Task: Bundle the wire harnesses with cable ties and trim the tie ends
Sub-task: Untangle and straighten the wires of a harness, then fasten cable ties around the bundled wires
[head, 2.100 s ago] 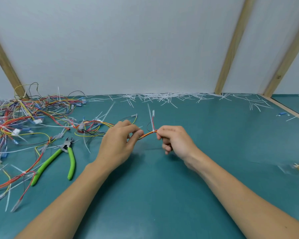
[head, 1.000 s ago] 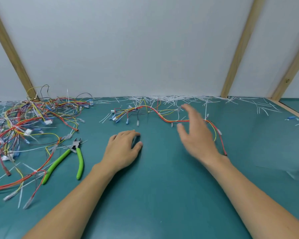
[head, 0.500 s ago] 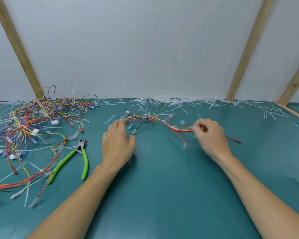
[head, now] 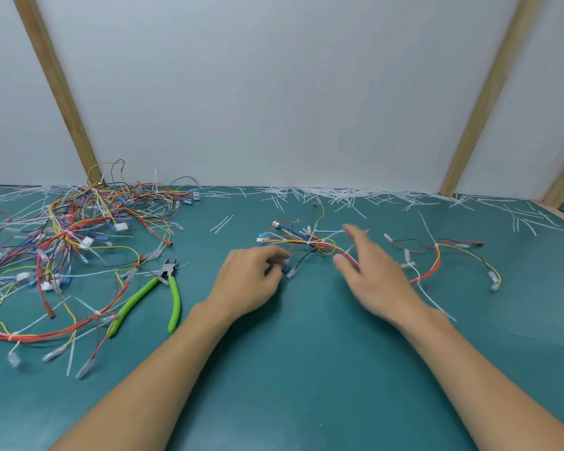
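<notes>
Both hands now off wire harness (head: 310, 242)

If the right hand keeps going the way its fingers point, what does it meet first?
Probably the tied wire harness: the right hand points up-left at its bundled middle. Depth is unclear; the blurred hand may pass above it.

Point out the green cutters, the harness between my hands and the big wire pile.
green cutters (head: 175, 296): head view, right-hand green handle.
harness (head: 310, 243): head view, its tied middle.
wire pile (head: 69, 236): head view, centre of the tangle.
</notes>
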